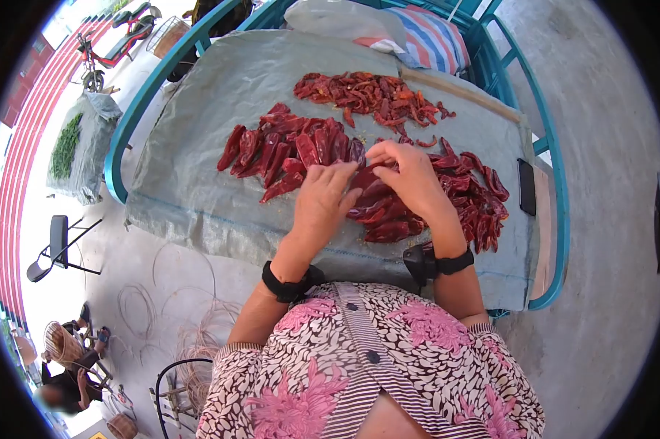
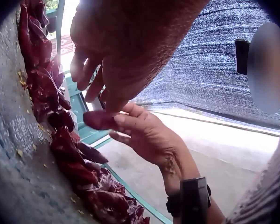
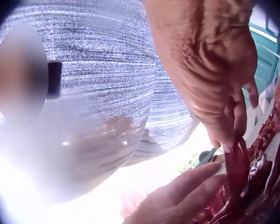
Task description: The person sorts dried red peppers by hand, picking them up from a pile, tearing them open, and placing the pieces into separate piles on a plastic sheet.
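Pinching a chili [image 3: 236, 161], R hand [image 1: 412, 175] grip clamped on it; L hand [image 1: 324, 199] grip apart, flat alongside.

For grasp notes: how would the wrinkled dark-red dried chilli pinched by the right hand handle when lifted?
Probably light: the right hand holds the wrinkled dark-red dried chilli with fingertips alone. Likely leathery, not stiff: it hangs slightly curved. Possibly flaky: yellow seeds dot the grey woven sheet.

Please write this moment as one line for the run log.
scene: dried red chilies on grey sheet | right hand: pinches one chili | left hand: fingers straight, beside that chili
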Available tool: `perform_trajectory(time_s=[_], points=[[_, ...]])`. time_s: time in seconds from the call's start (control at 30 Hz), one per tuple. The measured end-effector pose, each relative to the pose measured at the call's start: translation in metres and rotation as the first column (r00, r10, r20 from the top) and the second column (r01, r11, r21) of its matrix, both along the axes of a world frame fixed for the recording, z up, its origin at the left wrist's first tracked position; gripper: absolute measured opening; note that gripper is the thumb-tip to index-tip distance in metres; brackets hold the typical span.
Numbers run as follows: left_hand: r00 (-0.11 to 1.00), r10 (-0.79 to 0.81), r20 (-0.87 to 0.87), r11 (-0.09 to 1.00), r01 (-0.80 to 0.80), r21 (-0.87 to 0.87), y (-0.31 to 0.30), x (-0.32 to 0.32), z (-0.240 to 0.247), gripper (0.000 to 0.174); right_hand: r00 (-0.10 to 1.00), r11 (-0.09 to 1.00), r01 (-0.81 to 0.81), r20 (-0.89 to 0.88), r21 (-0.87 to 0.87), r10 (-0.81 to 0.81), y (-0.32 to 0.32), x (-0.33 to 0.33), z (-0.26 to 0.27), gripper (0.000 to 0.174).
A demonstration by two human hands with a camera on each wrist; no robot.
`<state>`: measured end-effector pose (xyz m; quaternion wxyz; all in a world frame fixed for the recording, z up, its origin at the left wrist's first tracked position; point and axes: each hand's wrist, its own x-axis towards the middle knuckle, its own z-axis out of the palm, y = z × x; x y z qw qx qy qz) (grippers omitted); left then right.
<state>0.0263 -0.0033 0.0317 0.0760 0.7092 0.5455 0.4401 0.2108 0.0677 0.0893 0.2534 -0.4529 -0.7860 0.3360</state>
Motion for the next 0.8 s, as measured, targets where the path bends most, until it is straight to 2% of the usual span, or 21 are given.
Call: perform_trajectory(time_s=[0.07, 0.1, 0.13, 0.23, 0.3, 0.33, 0.37, 0.4, 0.47, 0.5, 0.57, 0.7, 0.8], points=[[0.998, -0.058, -0.023, 0.994, 0.055, -0.091, 0.0, 0.003, -0.012, 0.034, 0.992, 0.994, -0.014, -0.127, -0.106, 0.001, -0.003, 0.0, 0.002, 0.026], [1.0, -0.03, -0.009, 0.998, 0.029, -0.051, -0.001, 0.006, -0.012, 0.026, 0.987, 0.991, -0.004, -0.158, -0.135, -0.018, -0.004, 0.002, 0.001, 0.026], [0.998, -0.028, 0.053, 0.994, 0.034, -0.107, -0.001, 0.006, -0.01, 0.023, 0.982, 0.986, 0.005, -0.188, -0.165, -0.036, -0.004, 0.003, -0.001, 0.027], [0.971, 0.01, 0.237, 0.962, 0.056, -0.266, -0.001, 0.005, -0.005, 0.016, 0.975, 0.995, 0.065, -0.207, -0.07, -0.079, 0.007, 0.012, -0.016, 0.022], [0.934, 0.056, 0.354, 0.93, 0.08, -0.358, 0.005, 0.004, -0.003, 0.013, 0.973, 0.982, 0.175, -0.167, 0.076, -0.16, 0.021, 0.016, -0.029, 0.023], [0.938, 0.06, 0.341, 0.94, 0.062, -0.336, 0.009, 0.004, -0.004, 0.013, 0.967, 0.963, 0.226, -0.151, 0.15, -0.203, 0.027, 0.018, -0.033, 0.023], [0.942, 0.063, 0.328, 0.949, 0.046, -0.312, 0.013, 0.004, -0.005, 0.013, 0.965, 0.948, 0.264, -0.053, 0.181, -0.258, 0.031, 0.022, -0.036, 0.024], [0.946, 0.065, 0.316, 0.957, 0.03, -0.288, 0.016, 0.004, -0.007, 0.013, 0.965, 0.935, 0.253, -0.001, 0.25, -0.261, 0.038, 0.024, -0.043, 0.024], [0.982, 0.043, 0.181, 0.98, -0.007, -0.198, 0.017, 0.008, -0.011, 0.012, 0.955, 0.897, 0.219, 0.103, 0.383, -0.277, 0.051, 0.032, -0.065, 0.025], [0.993, 0.037, 0.112, 0.988, -0.019, -0.151, 0.017, 0.01, -0.014, 0.011, 0.946, 0.902, 0.205, 0.16, 0.381, -0.283, 0.051, 0.03, -0.065, 0.025], [0.996, -0.012, 0.086, 0.975, 0.031, -0.221, 0.012, 0.014, -0.02, 0.013, 0.917, 0.911, 0.18, 0.271, 0.37, -0.291, 0.05, 0.022, -0.065, 0.026], [0.999, -0.029, 0.019, 0.954, 0.034, -0.296, 0.004, 0.017, -0.02, 0.013, 0.926, 0.912, 0.043, 0.326, 0.407, -0.189, 0.042, 0.018, -0.069, 0.03], [0.999, -0.009, 0.031, 0.979, 0.015, -0.204, 0.004, 0.015, -0.026, 0.013, 0.915, 0.919, -0.014, 0.376, 0.394, -0.147, 0.04, 0.019, -0.077, 0.031]])
